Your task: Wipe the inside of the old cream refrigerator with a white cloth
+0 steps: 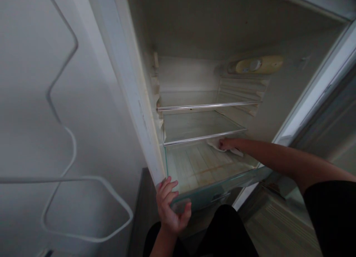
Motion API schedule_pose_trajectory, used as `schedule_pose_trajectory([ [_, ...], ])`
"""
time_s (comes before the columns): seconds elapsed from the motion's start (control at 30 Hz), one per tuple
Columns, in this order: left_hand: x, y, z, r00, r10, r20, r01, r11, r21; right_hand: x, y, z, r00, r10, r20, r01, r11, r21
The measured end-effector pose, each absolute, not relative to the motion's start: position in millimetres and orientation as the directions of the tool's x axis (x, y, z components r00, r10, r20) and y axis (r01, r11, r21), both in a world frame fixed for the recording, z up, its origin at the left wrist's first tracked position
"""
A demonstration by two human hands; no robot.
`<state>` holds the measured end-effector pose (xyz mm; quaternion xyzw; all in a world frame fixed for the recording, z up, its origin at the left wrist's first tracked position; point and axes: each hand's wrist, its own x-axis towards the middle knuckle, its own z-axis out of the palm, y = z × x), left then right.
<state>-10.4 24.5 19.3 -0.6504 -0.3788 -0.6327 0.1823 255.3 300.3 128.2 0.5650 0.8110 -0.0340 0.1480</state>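
Note:
In front of me stands an open refrigerator (183,73) with a stained interior. My right hand (226,143) reaches into its lower space, closed on a white cloth (215,142) that lies against the bottom glass shelf (200,164). Brownish stains mark this shelf. My left hand (169,207) is at the refrigerator's lower left front edge, fingers apart and palm up, holding nothing; whether its fingertips touch the edge I cannot tell. Above the cloth are two glass shelves with metal front trims, the upper trim (208,106) and the lower trim (205,137).
A yellowed control box with a dial (258,64) sits on the inner right wall. A white cable (73,149) hangs along the wall on the left. The open door (328,112) is at the right. My dark-clad knees (225,231) are below the shelf.

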Motion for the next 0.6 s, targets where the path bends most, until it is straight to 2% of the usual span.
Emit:
schedule_pose_trajectory([
  [0.07, -10.1, 23.9, 18.6, -0.094, 0.265, 0.96, 0.729, -0.638, 0.248, 233.2, 288.2, 127.1, -0.366, 0.874, -0.32, 0.899, 0.421, 0.123],
  [0.17, -10.9, 25.3, 17.7, -0.096, 0.275, 0.957, 0.74, -0.624, 0.253, 174.2, 258.4, 122.1, -0.535, 0.771, -0.345, 0.802, 0.592, 0.077],
  [0.33, -13.9, 29.3, 16.0, -0.076, 0.271, 0.96, 0.755, -0.613, 0.233, 74.6, 201.1, 115.7, -0.848, 0.42, -0.323, 0.46, 0.886, -0.055],
  [0.43, -13.5, 28.5, 17.0, -0.075, 0.273, 0.959, 0.764, -0.602, 0.231, 54.9, 187.7, 117.4, -0.883, 0.278, -0.377, 0.321, 0.945, -0.055],
  [0.53, -11.8, 26.1, 19.1, -0.081, 0.282, 0.956, 0.777, -0.584, 0.238, 76.1, 192.8, 120.0, -0.869, 0.251, -0.427, 0.341, 0.929, -0.147],
  [0.6, -10.9, 24.9, 19.9, -0.08, 0.287, 0.954, 0.778, -0.58, 0.24, 106.8, 202.2, 121.5, -0.84, 0.31, -0.446, 0.423, 0.888, -0.181],
])
